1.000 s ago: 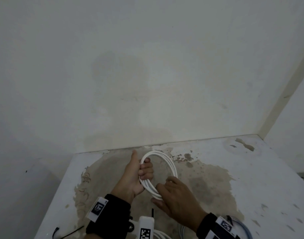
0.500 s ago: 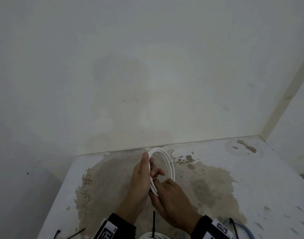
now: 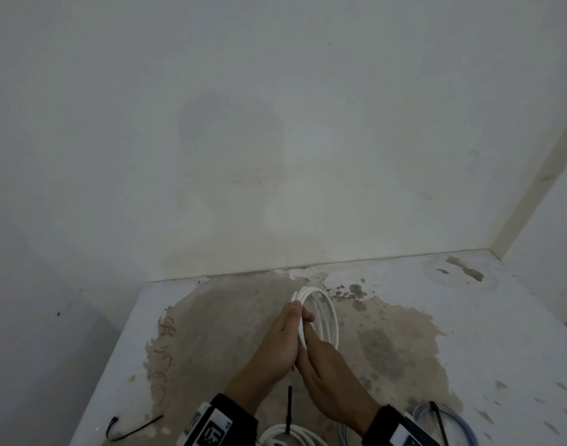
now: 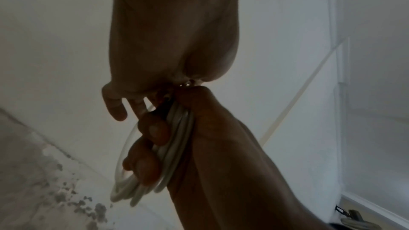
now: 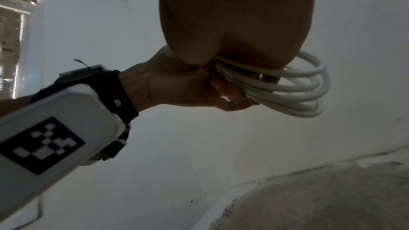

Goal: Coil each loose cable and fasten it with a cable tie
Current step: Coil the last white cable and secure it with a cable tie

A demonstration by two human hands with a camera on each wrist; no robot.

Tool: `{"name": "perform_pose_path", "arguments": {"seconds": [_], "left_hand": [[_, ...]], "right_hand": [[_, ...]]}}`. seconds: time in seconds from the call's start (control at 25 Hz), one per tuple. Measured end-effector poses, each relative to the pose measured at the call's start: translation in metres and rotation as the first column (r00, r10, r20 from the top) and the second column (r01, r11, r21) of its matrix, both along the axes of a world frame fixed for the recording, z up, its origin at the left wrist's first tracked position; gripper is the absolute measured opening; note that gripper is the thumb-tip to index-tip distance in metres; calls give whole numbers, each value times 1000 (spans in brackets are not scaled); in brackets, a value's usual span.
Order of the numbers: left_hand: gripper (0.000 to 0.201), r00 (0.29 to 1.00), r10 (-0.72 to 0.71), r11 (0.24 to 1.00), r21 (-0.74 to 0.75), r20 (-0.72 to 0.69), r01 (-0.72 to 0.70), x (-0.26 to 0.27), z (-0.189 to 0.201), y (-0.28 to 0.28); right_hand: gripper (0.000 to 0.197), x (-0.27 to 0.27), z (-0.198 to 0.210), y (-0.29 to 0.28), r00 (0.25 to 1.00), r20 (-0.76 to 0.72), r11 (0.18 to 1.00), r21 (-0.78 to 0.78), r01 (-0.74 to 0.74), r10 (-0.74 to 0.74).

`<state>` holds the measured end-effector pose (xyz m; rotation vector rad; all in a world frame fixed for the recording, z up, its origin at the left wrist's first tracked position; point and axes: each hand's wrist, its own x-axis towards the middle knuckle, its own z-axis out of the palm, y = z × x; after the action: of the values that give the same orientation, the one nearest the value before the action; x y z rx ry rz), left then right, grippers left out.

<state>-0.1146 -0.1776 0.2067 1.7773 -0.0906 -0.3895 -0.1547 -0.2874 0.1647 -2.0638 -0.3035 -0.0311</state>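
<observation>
Both hands, the left hand (image 3: 277, 344) and right hand (image 3: 327, 365), grip one side of the white cable coil (image 3: 324, 312) above the stained surface (image 3: 468, 349), hiding the strands between their palms.

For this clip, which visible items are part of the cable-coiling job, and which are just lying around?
In the job:
- white cable coil, held by left hand and right hand
- black cable ties on the table
- another white coil and a bluish coil at the near edge

Lying about:
- stained table
- wall
</observation>
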Motion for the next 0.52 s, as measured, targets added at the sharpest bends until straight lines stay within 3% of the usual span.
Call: {"name": "perform_pose_path", "arguments": {"seconds": [0.2,0.36,0.44,0.52], "left_hand": [[49,989,-64,997,32,-130,69,-2,-8,2],[42,980,-94,994,-79,-175,81,-3,-17,11],[38,976,-61,984,-174,-207,25,-5,-29,19],[32,955,-13,964,-257,-297,-67,-10,-37,32]], "right_hand": [[30,-3,3,-1,977,-206,970,244,0,52],[37,-6,2,-1,972,-210,978,200,-60,103],[38,-5,0,2,956,-263,978,192,-78,128],[28,-7,-3,12,933,-325,971,226,-82,154]]}}
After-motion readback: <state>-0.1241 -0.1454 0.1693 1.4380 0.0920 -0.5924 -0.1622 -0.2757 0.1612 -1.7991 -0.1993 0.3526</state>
